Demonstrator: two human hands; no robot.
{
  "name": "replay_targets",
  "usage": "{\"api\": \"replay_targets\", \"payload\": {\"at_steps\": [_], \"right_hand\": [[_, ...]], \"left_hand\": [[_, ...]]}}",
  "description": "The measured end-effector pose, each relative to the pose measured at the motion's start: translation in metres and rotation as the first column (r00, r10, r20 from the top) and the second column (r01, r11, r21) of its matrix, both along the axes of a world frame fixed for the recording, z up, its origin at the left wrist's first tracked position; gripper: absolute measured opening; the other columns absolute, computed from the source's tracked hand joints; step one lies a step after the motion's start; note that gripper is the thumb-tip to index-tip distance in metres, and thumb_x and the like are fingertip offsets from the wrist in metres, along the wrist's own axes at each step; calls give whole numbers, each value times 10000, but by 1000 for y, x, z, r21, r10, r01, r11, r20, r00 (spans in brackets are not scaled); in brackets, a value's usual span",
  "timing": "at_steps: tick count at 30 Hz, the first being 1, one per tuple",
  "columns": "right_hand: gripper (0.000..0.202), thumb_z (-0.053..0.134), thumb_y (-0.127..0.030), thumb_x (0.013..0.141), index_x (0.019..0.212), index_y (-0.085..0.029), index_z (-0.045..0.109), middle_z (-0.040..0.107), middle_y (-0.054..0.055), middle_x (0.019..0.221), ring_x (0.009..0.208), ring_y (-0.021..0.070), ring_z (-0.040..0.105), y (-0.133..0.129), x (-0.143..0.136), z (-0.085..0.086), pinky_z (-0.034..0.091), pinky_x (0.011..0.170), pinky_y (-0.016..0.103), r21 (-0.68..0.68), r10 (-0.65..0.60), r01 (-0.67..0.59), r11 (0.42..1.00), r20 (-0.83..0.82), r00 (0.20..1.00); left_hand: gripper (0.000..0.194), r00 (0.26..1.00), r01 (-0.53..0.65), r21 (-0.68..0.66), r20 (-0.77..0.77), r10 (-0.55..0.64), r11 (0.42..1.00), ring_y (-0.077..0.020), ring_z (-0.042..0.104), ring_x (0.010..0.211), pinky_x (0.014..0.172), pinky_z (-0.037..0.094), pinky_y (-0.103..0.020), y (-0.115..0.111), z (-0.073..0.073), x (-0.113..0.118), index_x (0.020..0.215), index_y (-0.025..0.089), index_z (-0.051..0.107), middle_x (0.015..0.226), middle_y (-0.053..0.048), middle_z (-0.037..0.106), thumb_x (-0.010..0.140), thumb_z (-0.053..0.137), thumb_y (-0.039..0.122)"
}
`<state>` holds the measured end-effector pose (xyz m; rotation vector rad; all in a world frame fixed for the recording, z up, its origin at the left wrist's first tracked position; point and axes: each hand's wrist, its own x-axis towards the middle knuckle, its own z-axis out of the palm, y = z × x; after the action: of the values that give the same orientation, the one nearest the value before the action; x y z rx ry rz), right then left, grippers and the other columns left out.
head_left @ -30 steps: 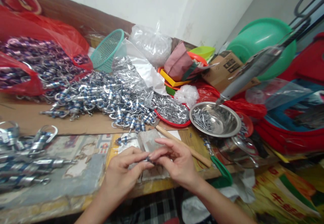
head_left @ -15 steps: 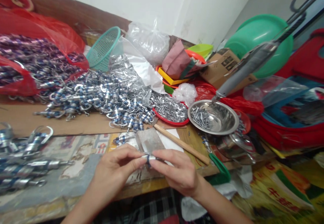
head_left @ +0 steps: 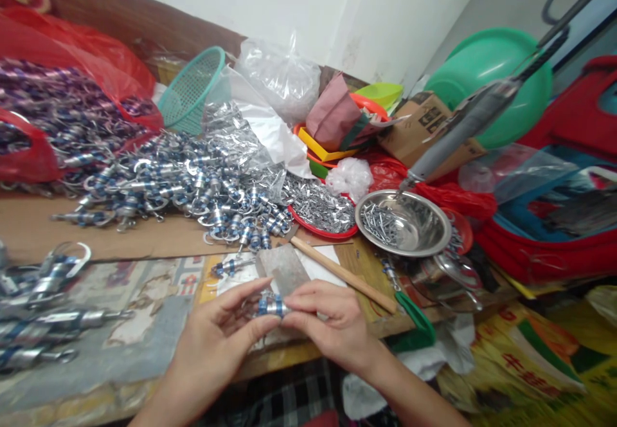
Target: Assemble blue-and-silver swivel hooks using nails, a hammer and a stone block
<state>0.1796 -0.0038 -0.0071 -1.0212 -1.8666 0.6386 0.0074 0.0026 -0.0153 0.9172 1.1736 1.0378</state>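
A small silver-and-blue metal piece (head_left: pixel 272 305) is between my two hands above the table's front edge. My right hand (head_left: pixel 332 324) pinches its right end between thumb and fingertips. My left hand (head_left: pixel 216 337) is curved around its left side, thumb below and fingers above, with the fingers partly apart; whether they touch the piece is hard to tell. Just behind my hands lies a grey metal block (head_left: pixel 282 267) on white paper. A wooden-handled tool (head_left: pixel 344 276) rests to the right of the block.
Similar pieces (head_left: pixel 193 182) are heaped behind, with more at the left (head_left: pixel 43 305). A red tray of metal strips (head_left: pixel 321 211) and a steel bowl with pins (head_left: pixel 405 224) stand behind right. A grey tool (head_left: pixel 453 137) hangs over the bowl.
The fingers of my left hand have spread, and more of the silver-and-blue piece shows. The piece has shifted slightly left. The whole view has moved slightly.
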Motion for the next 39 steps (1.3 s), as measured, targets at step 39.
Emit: {"api": "replay_targets", "payload": {"at_steps": [39], "right_hand": [[137,585,-99,778,846,-121,702,689,55,735,696,158,614,26,-2,12,461,660,250,-47,62,-49,998,322,945]], "left_hand": [[814,863,470,-77,249,-440,879,-135,587,628,596,471,-282,43,-9,-17,1284,229,311,730,23,614,596,738,145]]}}
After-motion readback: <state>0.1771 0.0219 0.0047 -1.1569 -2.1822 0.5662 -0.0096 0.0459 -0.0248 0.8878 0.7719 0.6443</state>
